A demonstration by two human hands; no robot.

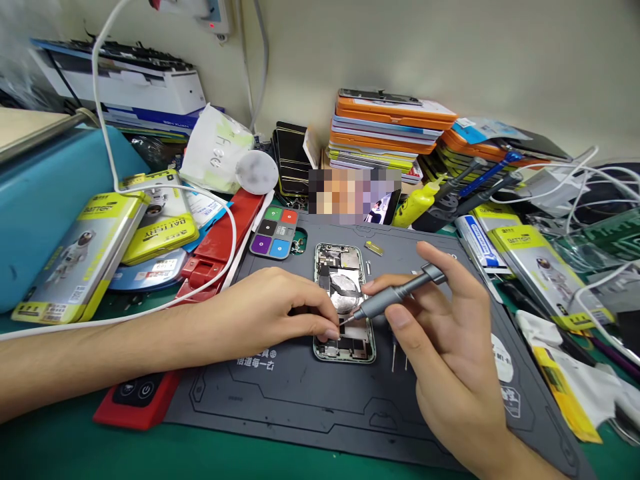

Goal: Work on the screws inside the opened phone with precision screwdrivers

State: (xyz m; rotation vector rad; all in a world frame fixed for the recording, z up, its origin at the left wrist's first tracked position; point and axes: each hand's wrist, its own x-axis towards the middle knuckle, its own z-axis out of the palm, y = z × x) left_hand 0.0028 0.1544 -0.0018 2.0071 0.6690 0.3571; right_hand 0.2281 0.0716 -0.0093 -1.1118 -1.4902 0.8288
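An opened phone (344, 267) lies face down, back removed, on a dark grey work mat (300, 393). My right hand (450, 347) is closed around a grey precision screwdriver (400, 291), whose tip touches the phone's lower left inside. My left hand (265, 313) rests on the mat beside the phone, its fingertips pinched together right at the screwdriver's tip; whatever they pinch is too small to make out. A small yellow-green part (374, 248) lies on the mat just beyond the phone.
A coloured screw tray (274, 232) sits on the mat's far left. Yellow battery boxes (85, 257) and a white cable (150, 310) lie left, a red tool (137, 399) near the front. Stacked orange cases (385, 130), a yellow bottle (417, 203) and more boxes (540, 267) crowd the back and right.
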